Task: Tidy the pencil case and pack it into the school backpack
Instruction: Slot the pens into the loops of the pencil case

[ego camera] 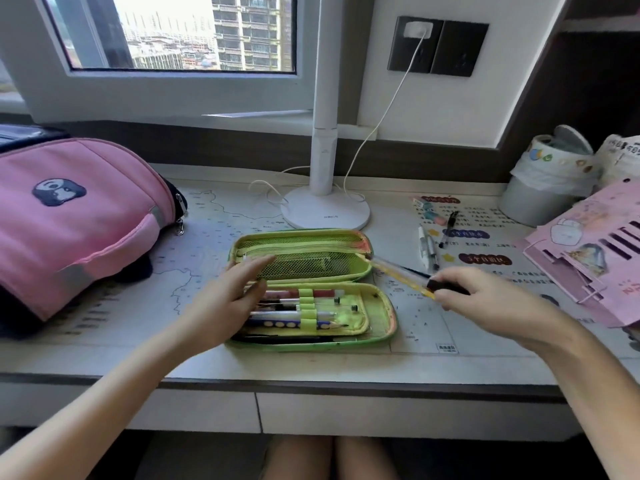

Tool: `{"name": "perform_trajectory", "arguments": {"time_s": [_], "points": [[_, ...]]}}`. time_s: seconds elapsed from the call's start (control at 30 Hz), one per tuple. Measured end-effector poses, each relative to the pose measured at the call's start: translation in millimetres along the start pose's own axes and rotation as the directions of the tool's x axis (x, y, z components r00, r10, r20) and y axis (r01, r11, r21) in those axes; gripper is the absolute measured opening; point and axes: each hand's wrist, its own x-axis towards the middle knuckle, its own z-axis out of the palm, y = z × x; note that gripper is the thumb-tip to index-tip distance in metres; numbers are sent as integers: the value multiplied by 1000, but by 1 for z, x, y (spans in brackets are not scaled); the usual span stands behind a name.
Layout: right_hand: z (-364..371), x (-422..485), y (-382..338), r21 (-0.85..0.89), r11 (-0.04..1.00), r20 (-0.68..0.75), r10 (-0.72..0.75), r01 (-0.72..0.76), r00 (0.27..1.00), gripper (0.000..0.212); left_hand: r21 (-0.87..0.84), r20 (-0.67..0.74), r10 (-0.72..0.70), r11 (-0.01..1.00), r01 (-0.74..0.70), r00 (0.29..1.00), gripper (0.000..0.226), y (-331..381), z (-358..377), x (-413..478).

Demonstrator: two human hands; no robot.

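Observation:
A green pencil case (382, 315) lies open in the middle of the desk, with several pens under elastic loops in its near half and a mesh pocket in its far half. My left hand (225, 303) rests on the case's left end, fingers spread. My right hand (485, 299), just right of the case, holds a clear yellow ruler (398, 273) together with a dark pen; the ruler's far tip touches the case's upper right corner. The pink backpack (69, 216) lies on the desk's left side.
A white lamp base (325, 211) with its cable stands behind the case. Loose pens (429, 245) and erasers (431, 211) lie to the right. Further right are a lined white bin (547, 178) and pink cardboard pieces (595, 251). The desk edge runs close to me.

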Motion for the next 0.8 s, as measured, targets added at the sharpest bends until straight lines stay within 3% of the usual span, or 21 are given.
{"name": "perform_trajectory", "arguments": {"time_s": [0.07,0.17,0.33,0.4,0.5,0.57,0.7,0.8], "points": [[15,7,-24,11,996,70,-95,94,993,13,-193,-72,-94,978,79,993,34,1,-5,-2],[43,23,-51,-48,969,123,-234,241,964,17,-451,-68,-192,881,142,979,29,4,-10,-4],[81,53,-73,-270,853,58,-448,446,892,22,-570,-81,-263,804,172,961,28,-3,-10,-7],[87,60,-73,-332,819,41,-483,468,875,24,-534,-42,-270,820,207,962,27,-7,-5,-8],[89,60,-69,-308,816,-12,-517,489,856,26,-263,-44,-194,949,176,980,31,-17,6,-8],[92,56,-66,-273,804,-96,-569,528,817,26,-137,-60,-132,983,123,989,32,-20,10,-9],[112,44,-65,-348,738,-126,-648,578,751,29,-197,-68,-131,974,116,989,52,-20,10,-9],[122,41,-64,-481,691,-110,-657,539,745,42,128,0,-16,992,16,1000,66,-18,15,-11]]}}
